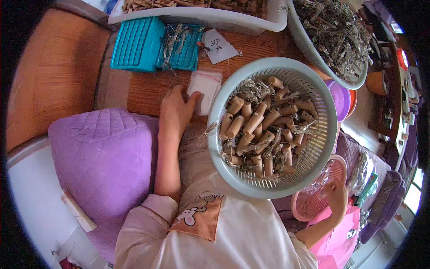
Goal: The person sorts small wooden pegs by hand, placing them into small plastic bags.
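Note:
My left hand [174, 107] rests at the wooden table's near edge, fingers apart. Its thumb reaches to a small stack of clear plastic bags [208, 92]. Down at the right, my right hand [336, 196] is closed at the rim of a pink basket [304, 207]; clear plastic shows beside its fingers, but what they grip is not plain. Between my hands stands a grey-green colander [226, 177] filled with short brown cardboard-coloured tubes [253, 123] with silvery strands tangled among them.
Behind the bags sit a turquoise ridged block [136, 44], a matching tray [190, 51] with silvery strands, and a white paper [219, 47]. A white bin [224, 18] of brown pieces and a basin [304, 45] of silvery strands stand beyond. A purple quilted cushion [105, 152] lies left.

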Available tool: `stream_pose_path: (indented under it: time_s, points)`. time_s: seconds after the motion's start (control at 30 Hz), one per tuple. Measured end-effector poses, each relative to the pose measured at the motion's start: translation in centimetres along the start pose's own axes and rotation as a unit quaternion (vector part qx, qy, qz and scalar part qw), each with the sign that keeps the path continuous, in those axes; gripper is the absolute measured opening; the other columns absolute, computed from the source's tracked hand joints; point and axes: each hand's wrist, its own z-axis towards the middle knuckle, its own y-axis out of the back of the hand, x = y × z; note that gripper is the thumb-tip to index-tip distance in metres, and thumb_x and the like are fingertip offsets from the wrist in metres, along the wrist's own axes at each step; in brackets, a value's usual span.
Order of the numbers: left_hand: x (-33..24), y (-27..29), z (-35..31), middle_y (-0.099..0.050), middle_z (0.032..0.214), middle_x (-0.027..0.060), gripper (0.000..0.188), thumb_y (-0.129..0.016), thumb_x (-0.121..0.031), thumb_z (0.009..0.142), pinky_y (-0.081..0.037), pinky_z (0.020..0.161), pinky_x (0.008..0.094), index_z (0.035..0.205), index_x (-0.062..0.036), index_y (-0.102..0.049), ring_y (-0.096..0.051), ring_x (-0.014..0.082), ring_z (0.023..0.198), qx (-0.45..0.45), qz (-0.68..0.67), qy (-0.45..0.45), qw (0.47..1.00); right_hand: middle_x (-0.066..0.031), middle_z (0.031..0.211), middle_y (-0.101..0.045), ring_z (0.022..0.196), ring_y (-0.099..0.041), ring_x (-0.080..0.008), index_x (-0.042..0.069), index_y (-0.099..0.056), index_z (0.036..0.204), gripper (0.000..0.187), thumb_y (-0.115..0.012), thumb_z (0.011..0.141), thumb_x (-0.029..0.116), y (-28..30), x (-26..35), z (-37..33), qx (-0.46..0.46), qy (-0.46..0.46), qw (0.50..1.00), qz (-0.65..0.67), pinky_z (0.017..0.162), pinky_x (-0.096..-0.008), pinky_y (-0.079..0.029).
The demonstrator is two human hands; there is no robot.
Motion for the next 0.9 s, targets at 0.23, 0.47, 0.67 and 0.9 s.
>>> stream_pose_path:
  time_s: [0.23, 0.47, 0.67, 0.9]
  points:
    - [0.4, -1.7, 1.3, -0.058, 0.076, 0.0202, 0.025, -0.064, -0.017, 0.07, -0.043, 0.066, 0.0416, 0.085, 0.0006, -0.054, -0.056, 0.0351, 0.074, 0.027, -0.046, 0.03, 0.998, -0.0133, 0.072, -0.057, 0.056, -0.053, -0.0201, 0.008, -0.058, 0.098, 0.032, -0.057, 0.067, 0.0, 4.2, 8.1, 1.1, -0.049, 0.057, 0.99, 0.123, 0.055, -0.0311, -0.042]
    - [1.1, -1.7, 0.6, -0.059, 0.07, 0.0172, 0.014, -0.061, -0.015, 0.073, -0.044, 0.058, 0.0407, 0.08, -0.0042, -0.055, -0.058, 0.0349, 0.066, -0.033, -0.031, -0.034, 0.998, -0.0125, 0.077, -0.056, 0.066, -0.057, -0.0279, 0.005, -0.052, 0.103, 0.033, -0.06, 0.071, 0.005, 0.6, 21.5, 4.0, 0.096, 0.418, 0.891, 0.15, 0.06, -0.0329, -0.046]
    - [0.8, -0.6, 0.3, -0.059, 0.073, 0.0177, 0.012, -0.058, -0.013, 0.075, -0.044, 0.057, 0.04, 0.081, -0.0023, -0.055, -0.058, 0.0349, 0.066, -0.021, -0.083, -0.043, 0.995, -0.0139, 0.078, -0.053, 0.073, -0.055, -0.0323, 0.008, -0.048, 0.105, 0.034, -0.058, 0.075, 0.019, -0.4, 23.3, 4.5, 0.202, 0.38, 0.902, 0.039, 0.061, -0.0417, -0.044]
    - [1.1, 0.2, 0.3, -0.06, 0.076, 0.0157, 0.012, -0.056, -0.01, 0.078, -0.045, 0.059, 0.0331, 0.084, 0.0002, -0.054, -0.06, 0.0255, 0.066, 0.008, -0.176, -0.023, 0.984, -0.0121, 0.077, -0.053, 0.073, -0.055, -0.0303, 0.007, -0.049, 0.1, 0.031, -0.06, 0.073, 0.017, -1.1, 21.4, 4.7, 0.181, 0.412, 0.881, 0.146, 0.063, -0.0381, -0.044]
